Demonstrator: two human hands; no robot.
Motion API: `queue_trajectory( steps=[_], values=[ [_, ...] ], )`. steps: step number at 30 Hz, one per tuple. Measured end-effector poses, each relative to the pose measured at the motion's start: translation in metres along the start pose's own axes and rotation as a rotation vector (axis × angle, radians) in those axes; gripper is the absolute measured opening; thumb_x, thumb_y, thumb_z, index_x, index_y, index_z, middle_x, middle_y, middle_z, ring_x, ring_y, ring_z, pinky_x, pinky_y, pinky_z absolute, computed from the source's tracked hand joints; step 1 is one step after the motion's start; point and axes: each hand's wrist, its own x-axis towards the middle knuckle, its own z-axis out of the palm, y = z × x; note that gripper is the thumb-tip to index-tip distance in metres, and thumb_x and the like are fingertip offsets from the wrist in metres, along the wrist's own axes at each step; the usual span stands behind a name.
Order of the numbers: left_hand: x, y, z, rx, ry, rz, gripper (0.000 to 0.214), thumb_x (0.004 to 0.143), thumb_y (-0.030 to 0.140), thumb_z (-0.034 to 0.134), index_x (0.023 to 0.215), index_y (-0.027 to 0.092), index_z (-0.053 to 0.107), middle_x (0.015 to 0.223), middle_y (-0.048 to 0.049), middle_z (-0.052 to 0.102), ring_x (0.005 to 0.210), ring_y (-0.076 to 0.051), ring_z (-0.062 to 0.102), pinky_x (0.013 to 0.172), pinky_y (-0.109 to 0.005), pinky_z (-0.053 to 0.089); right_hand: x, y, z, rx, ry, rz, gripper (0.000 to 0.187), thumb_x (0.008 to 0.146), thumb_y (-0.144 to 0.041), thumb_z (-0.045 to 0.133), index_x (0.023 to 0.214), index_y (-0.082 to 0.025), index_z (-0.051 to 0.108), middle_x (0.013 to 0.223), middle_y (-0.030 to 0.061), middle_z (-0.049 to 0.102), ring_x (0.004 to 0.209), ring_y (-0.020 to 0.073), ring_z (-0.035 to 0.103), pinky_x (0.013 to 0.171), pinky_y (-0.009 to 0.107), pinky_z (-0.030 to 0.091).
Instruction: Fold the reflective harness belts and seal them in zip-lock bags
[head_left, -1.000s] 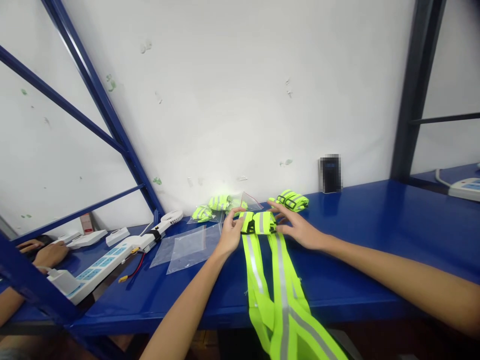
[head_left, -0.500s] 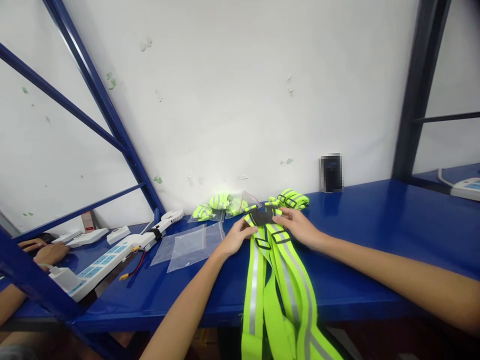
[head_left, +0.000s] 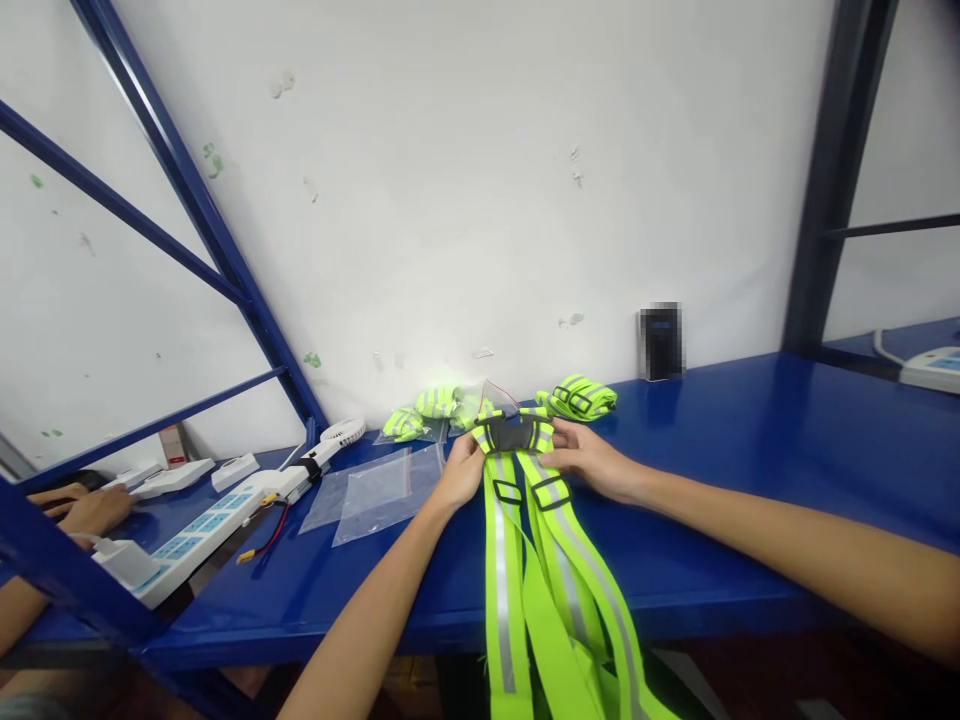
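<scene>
A neon yellow reflective vest (head_left: 504,580) made of straps with grey stripes and black buckles lies on the blue table, its long straps hanging over the front edge. My left hand (head_left: 463,470) is closed on the left side of its black centre piece. On the other side, my right hand (head_left: 589,457) grips the strap with thumb and fingers. Just behind it sits a rolled reflective vest (head_left: 583,397). Bagged yellow vests (head_left: 435,405) rest against the wall, and flat clear plastic bags (head_left: 390,497) lie left of my left hand.
A white power strip (head_left: 202,530) and a small white fan (head_left: 343,432) stand at the left, with a red-black cable (head_left: 274,535) beside them. Another person's hand (head_left: 97,510) is beyond the blue frame (head_left: 247,300). A dark box (head_left: 661,343) stands by the wall.
Both hands have shifted slightly left with the vest's top. The black centre piece now lies more spread and flat between them, and the straps below hang a little straighter.
</scene>
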Motion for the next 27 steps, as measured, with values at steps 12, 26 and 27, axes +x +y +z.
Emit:
queue_trajectory(
  steps=[12,26,27],
  values=[
    [-0.008,0.015,0.013,0.01,-0.159,-0.027,0.032,0.078,0.035,0.067,0.099,0.01,0.069,0.092,-0.007,0.071,0.081,-0.02,0.063,0.074,-0.028,0.048,0.001,0.0,0.0,-0.294,0.067,-0.092,0.028,0.073,-0.027,0.067,0.098,-0.016,0.07,0.091,0.0039,0.074,0.08,0.0224,0.066,0.076,0.034,0.051],
    [-0.012,0.008,0.013,0.302,-0.088,0.034,0.02,0.078,0.028,0.06,0.084,0.012,0.07,0.073,-0.0029,0.067,0.074,-0.021,0.059,0.07,-0.028,0.048,0.0,-0.002,-0.003,-0.537,0.09,-0.26,0.028,0.077,-0.016,0.057,0.102,-0.018,0.07,0.103,0.0044,0.072,0.091,0.026,0.065,0.085,0.04,0.051],
    [-0.012,0.008,0.014,0.3,-0.079,0.043,0.02,0.079,0.027,0.06,0.085,0.012,0.07,0.074,-0.0032,0.068,0.075,-0.021,0.059,0.07,-0.029,0.048,0.0,-0.002,-0.002,-0.532,0.09,-0.26,0.028,0.078,-0.016,0.057,0.102,-0.018,0.07,0.103,0.0041,0.072,0.091,0.0261,0.065,0.086,0.04,0.051]
  ],
)
